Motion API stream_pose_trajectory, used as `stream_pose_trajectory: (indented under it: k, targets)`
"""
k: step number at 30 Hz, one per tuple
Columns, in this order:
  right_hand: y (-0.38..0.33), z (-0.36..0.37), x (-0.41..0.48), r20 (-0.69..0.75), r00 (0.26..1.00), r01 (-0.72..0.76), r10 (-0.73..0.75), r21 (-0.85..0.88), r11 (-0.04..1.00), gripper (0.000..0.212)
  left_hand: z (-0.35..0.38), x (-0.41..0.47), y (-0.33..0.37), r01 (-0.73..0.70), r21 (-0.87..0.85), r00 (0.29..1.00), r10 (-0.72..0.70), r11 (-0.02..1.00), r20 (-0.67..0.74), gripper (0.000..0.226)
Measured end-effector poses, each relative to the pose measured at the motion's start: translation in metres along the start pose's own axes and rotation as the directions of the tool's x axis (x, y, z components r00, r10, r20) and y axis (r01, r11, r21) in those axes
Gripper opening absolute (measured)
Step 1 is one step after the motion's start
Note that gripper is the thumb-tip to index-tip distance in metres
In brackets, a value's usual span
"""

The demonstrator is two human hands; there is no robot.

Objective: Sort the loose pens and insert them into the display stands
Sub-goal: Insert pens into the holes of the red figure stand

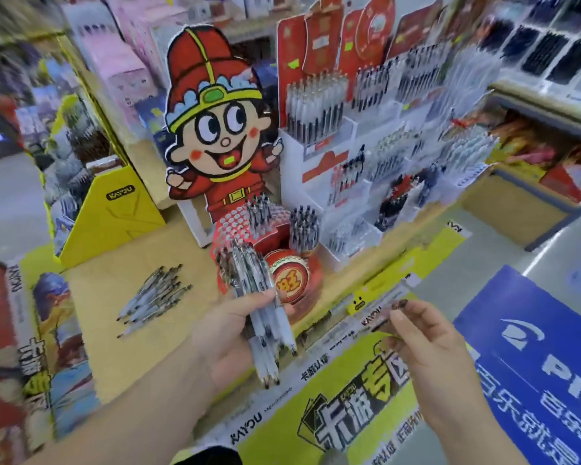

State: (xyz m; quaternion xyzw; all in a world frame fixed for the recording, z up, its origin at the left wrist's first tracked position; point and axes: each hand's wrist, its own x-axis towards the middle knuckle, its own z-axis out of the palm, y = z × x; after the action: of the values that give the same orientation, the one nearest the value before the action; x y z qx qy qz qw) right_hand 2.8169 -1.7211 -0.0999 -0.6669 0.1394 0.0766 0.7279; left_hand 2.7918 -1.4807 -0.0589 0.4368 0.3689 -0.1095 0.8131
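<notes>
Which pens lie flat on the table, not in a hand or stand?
The loose pile on the tabletop, left of the red stand. The bundle is gripped in the left hand, the right hand pinches a single pen, the rest stand upright.

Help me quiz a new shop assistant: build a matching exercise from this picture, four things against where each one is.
1 bundle of pens
2 single pen
3 loose pile of pens
4 cartoon cutout

A lying on the tan counter
B upright behind the red stand
C gripped in the left hand
D pinched in the right hand

Pairs: 1-C, 2-D, 3-A, 4-B
</notes>
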Motion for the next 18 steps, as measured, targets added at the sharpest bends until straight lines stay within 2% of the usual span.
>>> stream_pose_trajectory:
  k: [6, 10, 14, 18]
  targets:
    - [-0.019, -0.021, 0.059, 0.056, 0.998, 0.022, -0.023, 0.023, 0.999, 0.009, 0.022, 0.013, 0.006, -0.072, -0.045, 0.992, 0.066, 0.996, -0.110, 0.020]
    - [-0.028, -0.001, 0.092, 0.148, 0.988, 0.058, -0.050, -0.051, 0.997, 0.008, 0.016, 0.035, 0.024, -0.130, -0.114, 0.984, 0.114, 0.985, -0.138, 0.028]
    - [-0.052, 0.032, 0.126, 0.260, 0.954, 0.187, -0.147, -0.136, 0.973, 0.021, 0.013, 0.061, 0.044, -0.152, -0.163, 0.978, 0.125, 0.975, -0.166, 0.022]
    - [-0.083, 0.062, 0.153, 0.327, 0.910, 0.319, -0.253, -0.163, 0.934, 0.021, 0.017, 0.078, 0.063, -0.167, -0.198, 0.972, 0.127, 0.966, -0.199, 0.016]
